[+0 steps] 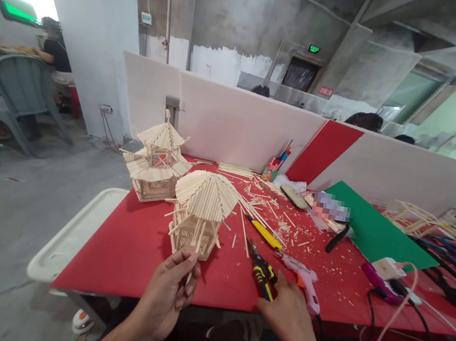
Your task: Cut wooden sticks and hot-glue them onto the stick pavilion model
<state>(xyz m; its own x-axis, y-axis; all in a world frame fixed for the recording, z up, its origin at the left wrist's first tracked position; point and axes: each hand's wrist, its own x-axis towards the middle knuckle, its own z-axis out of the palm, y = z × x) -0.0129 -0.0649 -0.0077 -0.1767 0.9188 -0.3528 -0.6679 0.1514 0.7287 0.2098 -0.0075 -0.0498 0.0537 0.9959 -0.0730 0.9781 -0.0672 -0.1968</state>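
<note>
My left hand [173, 281] pinches a thin wooden stick [199, 237] upright, its upper end in front of the roof edge of a small pavilion model [206, 196] built of pale sticks. A taller two-tiered pavilion model [159, 158] stands behind it to the left. At the table's front edge, my right hand [288, 310] is spread at the handles of black-and-yellow pliers [262, 272], with thumb and fingers apart around the handle ends. Beside that hand lies a pink glue gun [302, 274]. A yellow utility knife [265, 233] rests beyond the pliers.
Stick offcuts [284, 224] litter the red tabletop [119, 260]. A pen cup [271, 169] stands by the white partition [238, 113]. To the right are a green board [377, 226], a purple power strip [382, 283] and cables [398, 318]. A person [55, 49] sits far left.
</note>
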